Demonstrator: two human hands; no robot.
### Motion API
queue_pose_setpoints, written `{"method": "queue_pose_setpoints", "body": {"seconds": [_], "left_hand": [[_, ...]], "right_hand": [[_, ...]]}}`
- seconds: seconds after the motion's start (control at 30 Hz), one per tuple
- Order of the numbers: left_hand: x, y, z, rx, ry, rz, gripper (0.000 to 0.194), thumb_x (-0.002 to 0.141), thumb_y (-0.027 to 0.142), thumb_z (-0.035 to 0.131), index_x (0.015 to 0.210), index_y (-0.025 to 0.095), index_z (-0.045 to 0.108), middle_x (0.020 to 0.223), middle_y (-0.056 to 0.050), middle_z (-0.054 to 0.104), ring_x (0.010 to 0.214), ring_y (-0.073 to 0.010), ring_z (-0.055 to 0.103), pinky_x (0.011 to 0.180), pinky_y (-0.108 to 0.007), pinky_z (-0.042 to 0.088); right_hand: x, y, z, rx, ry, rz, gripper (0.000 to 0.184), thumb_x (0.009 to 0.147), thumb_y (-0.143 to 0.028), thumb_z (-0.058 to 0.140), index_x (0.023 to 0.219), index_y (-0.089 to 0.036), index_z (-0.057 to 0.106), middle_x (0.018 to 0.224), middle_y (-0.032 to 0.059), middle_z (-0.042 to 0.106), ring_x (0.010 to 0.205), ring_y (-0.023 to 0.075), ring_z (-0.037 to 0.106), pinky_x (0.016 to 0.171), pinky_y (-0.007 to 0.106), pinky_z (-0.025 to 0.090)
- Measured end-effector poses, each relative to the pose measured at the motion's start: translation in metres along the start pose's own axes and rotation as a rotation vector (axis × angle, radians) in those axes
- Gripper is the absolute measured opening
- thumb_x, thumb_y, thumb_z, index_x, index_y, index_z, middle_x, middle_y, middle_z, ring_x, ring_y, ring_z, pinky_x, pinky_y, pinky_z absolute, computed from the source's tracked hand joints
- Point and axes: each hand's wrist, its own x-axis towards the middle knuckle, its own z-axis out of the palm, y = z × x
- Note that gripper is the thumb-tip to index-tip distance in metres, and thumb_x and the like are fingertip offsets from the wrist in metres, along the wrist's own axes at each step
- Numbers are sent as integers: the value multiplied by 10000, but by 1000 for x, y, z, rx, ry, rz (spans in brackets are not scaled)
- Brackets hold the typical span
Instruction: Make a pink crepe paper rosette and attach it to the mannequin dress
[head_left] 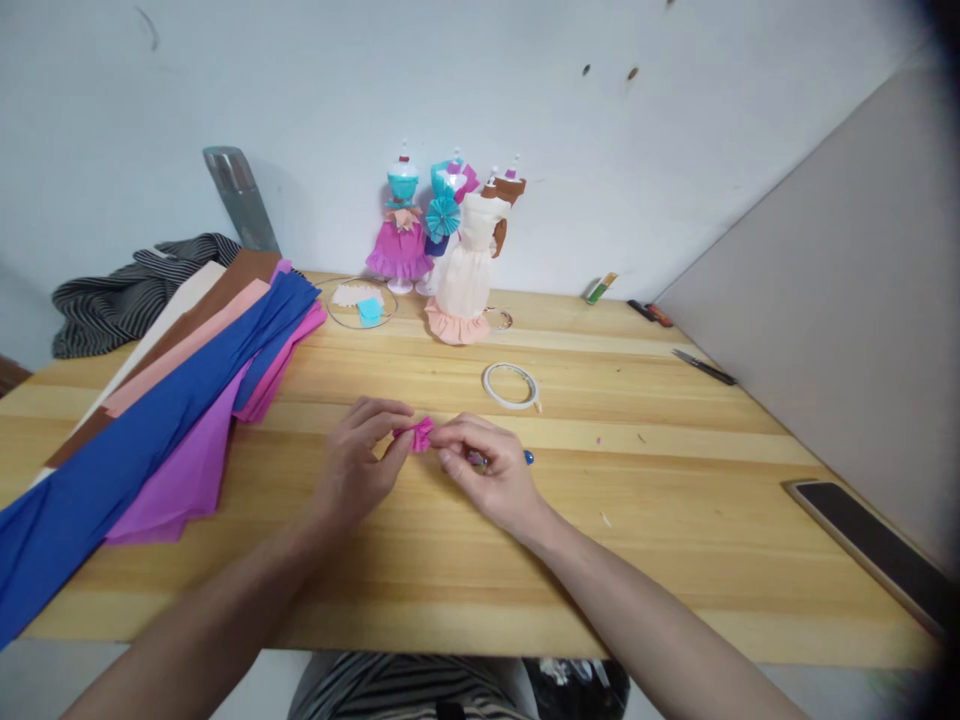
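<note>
From where I stand, the two bare hands meet near the middle of the wooden desk (652,570), a small pink crinkled piece (422,435) between them. The left hand (366,445) pinches it narrowly by its left side, thumb below and fingers above. The right hand (487,465) is drawn in close too, its thumb and forefinger pinched together at the piece's right edge, other fingers curled. A blue-ended object (529,457) pokes out past the right hand; I can't tell whether it is gripped or lies underneath.

Just beyond the hands a white ring-shaped roll (487,385) lies flat. Farther back, near the wall, small dress forms stand grouped, the front one in a cream dress (463,270) with a peach ruffle, another in a magenta skirt (400,248) below a teal top. Cream and teal scraps (369,312) lie beside them, within a thin hoop.

To the left, long sheets in cream, brown, peach and purple fan out around a blue sheet (180,400), which lies across them. Behind these are a striped cloth (127,300) and a leaning metallic cylinder (244,200). On the right, a phone (870,545) lies near the desk's edge, and a slim blade-like tool (703,367) rests farther back by the partition.
</note>
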Motion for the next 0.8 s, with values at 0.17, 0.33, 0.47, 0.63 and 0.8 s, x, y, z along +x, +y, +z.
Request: {"method": "queue_pose_setpoints", "body": {"seconds": [0.17,0.33,0.47,0.63,0.8], "left_hand": [[0,2,1,-23,-7,2,109,799,73,654,818,179,673,846,-51,712,821,-159,662,737,-285,544],[-2,3,1,-48,-41,22,101,807,78,654,826,177,665,884,-62,710,852,-162,658,751,-287,546],[-4,3,3,-8,-86,135,109,814,65,636,829,172,649,883,-68,706,836,-167,639,746,-298,540],[-4,7,5,14,-132,211,111,830,69,619,829,179,639,873,-60,709,809,-162,642,740,-296,542],[-6,6,7,15,-97,223,115,835,87,611,832,198,640,886,-52,716,811,-162,656,735,-298,545]], "right_hand": [[0,6,-1,88,100,143,122,826,-267,609,823,-180,695,671,13,603,544,113,510,518,253,403],[1,12,-3,361,62,381,296,781,-462,680,853,-175,674,604,-7,617,483,112,547,490,246,412],[1,13,1,439,-8,442,365,710,-516,738,707,-161,656,573,7,643,449,99,531,465,233,390],[3,14,-2,494,74,497,388,690,-524,749,639,-160,625,474,-11,594,406,81,480,423,209,329],[4,12,-4,482,-2,429,369,681,-506,761,735,-153,667,538,-10,617,457,87,502,452,215,352]]}}
